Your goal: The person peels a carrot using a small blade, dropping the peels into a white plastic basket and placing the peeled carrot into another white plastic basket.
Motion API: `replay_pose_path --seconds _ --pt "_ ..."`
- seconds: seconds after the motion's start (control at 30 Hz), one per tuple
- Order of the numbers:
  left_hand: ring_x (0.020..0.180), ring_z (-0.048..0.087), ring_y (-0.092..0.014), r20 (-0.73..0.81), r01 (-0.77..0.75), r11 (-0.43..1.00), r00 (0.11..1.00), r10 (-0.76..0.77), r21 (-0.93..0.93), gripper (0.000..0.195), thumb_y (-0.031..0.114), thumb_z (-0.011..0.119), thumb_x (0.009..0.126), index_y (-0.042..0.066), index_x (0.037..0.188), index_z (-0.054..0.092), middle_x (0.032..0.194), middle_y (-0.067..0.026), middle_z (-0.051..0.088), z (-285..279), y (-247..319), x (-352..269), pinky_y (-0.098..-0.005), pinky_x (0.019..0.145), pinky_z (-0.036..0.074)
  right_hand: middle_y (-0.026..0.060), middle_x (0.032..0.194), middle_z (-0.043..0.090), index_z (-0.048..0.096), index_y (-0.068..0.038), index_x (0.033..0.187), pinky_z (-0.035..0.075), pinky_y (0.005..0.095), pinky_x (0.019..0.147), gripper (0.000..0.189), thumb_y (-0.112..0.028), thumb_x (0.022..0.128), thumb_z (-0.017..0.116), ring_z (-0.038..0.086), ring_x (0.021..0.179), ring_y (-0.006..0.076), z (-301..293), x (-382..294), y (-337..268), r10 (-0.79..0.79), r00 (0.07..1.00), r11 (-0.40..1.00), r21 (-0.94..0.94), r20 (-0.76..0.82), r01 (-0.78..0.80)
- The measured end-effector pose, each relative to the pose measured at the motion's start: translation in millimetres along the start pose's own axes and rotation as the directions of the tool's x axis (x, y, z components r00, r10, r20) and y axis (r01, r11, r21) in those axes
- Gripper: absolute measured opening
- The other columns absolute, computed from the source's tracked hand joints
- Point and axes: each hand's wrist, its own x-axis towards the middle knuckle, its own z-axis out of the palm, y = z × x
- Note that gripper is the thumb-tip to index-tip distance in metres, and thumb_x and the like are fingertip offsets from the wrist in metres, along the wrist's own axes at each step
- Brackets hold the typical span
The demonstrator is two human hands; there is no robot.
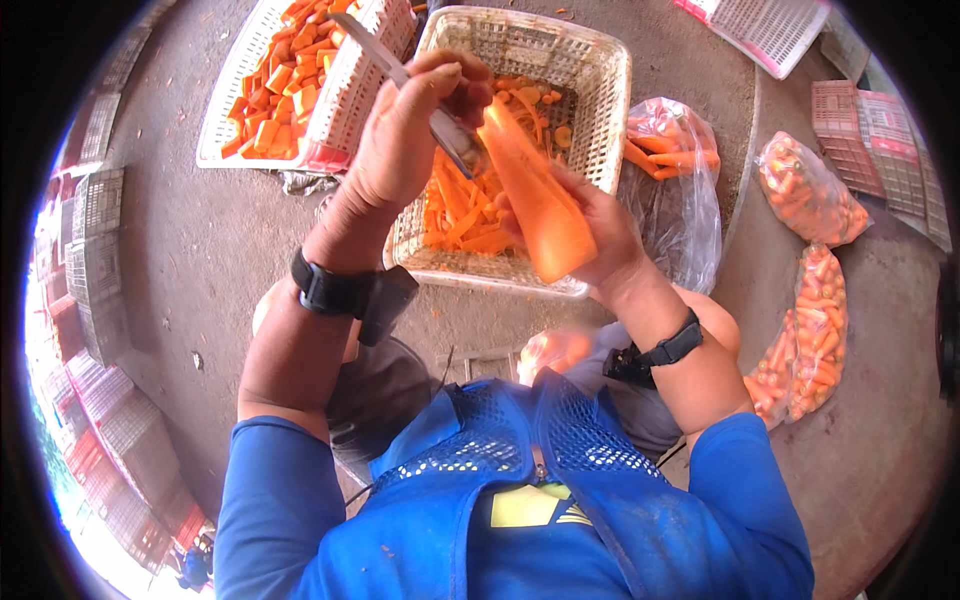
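Note:
My left hand is closed around a long metal hand tool, a knife or a peeler. One end of the tool points to the upper left, the other down beside the carrot. In my right hand lies a large, smooth, peeled carrot, slanted with its thick end towards me. The fingers of my left hand are close to its narrow end; whether they touch it I cannot tell. Below both hands stands a dirty white plastic basket with carrot peelings and small carrot pieces inside.
A white and red crate of cut carrot pieces stands at upper left. An opened plastic bag of carrots lies right of the basket. Filled carrot bags lie farther right. Stacked crates line the left; others stand at upper right.

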Motion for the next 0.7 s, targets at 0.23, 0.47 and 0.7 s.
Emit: replay_pose_path --seconds 0.23,0.47,0.7 --pt "0.058 0.051 -0.007 -0.027 0.036 0.859 0.999 -0.026 0.511 0.048 0.045 0.037 0.100 0.005 0.093 0.063 0.072 -0.0003 0.055 6.1 5.5 -7.4 -0.0216 0.051 0.040 0.0159 0.107 0.064 0.048 -0.003 0.128 0.054 0.0423 0.083 0.042 -0.034 0.099 0.043 0.065 0.092 0.0280 11.8 -3.2 4.9 0.005 0.997 0.998 0.062 -0.075 0.000" --pt "0.059 0.059 -0.006 0.103 0.137 0.891 0.974 -0.200 0.433 0.026 0.026 0.060 0.094 0.002 0.103 0.066 0.081 -0.0026 0.066 16.6 1.6 -17.8 -0.0200 0.053 0.049 0.0137 0.096 0.065 0.051 -0.001 0.118 0.056 0.0397 0.076 0.040 -0.035 0.099 0.044 0.066 0.083 0.0267 4.0 0.8 -2.0 -0.125 0.987 0.978 -0.178 -0.102 0.105" --pt "0.075 0.063 -0.011 0.272 0.065 0.917 0.945 -0.184 0.393 0.014 0.008 0.065 0.086 0.000 0.098 0.066 0.084 -0.0047 0.066 24.7 6.6 -24.3 -0.0242 0.067 0.052 0.0107 0.101 0.065 0.050 0.000 0.119 0.053 0.0338 0.082 0.039 -0.033 0.098 0.043 0.065 0.089 0.0223 0.1 -1.5 -9.3 -0.144 0.989 0.986 -0.084 -0.028 0.142"
